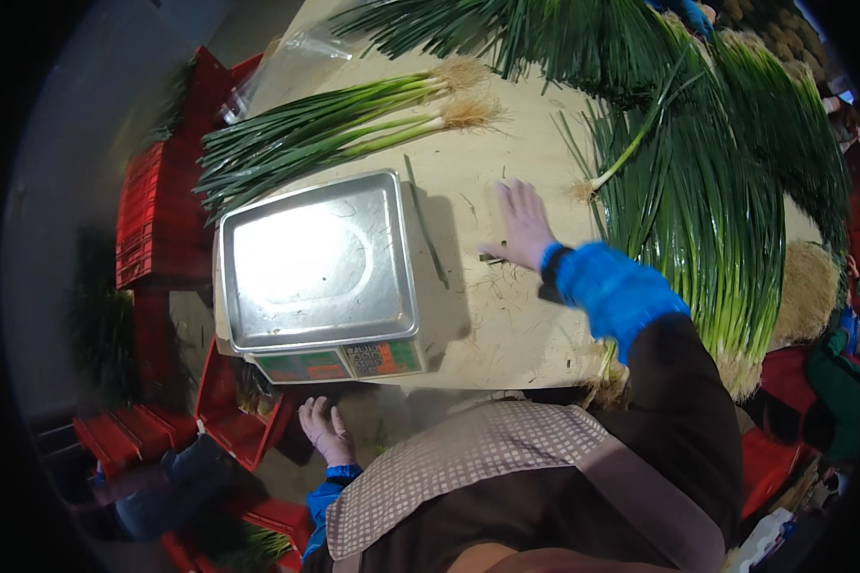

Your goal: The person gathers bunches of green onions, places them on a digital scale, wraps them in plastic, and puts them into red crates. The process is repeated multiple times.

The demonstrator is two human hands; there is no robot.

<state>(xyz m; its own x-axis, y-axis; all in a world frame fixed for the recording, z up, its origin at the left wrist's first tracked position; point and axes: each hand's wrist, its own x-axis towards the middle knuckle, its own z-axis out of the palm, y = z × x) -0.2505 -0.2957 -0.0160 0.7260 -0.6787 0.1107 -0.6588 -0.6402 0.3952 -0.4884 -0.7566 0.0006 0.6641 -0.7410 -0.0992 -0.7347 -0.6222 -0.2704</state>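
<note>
My right hand [522, 225], in a pale glove and blue sleeve cover, is spread open on or just over the wooden tabletop [506, 344], among loose trimmings. Right of it lie long green onions [688, 239] with pale roots, one loose stalk [621, 162] angled across them. My left hand [327, 432], also gloved, hangs below the table's near edge with fingers apart and slightly curled, holding nothing. Above it stands a scale with an empty steel tray [387, 267]. Two small bunches of green onions [334, 129] lie beyond the scale, roots toward the right.
Red crates [158, 215], some holding greens, stand along the left and below. A plastic bag [301, 53] lies at the far left corner. More onions cover the far and right table. A co-worker's blue-gloved hand [693, 17] shows at the top right; other people are partly visible at right.
</note>
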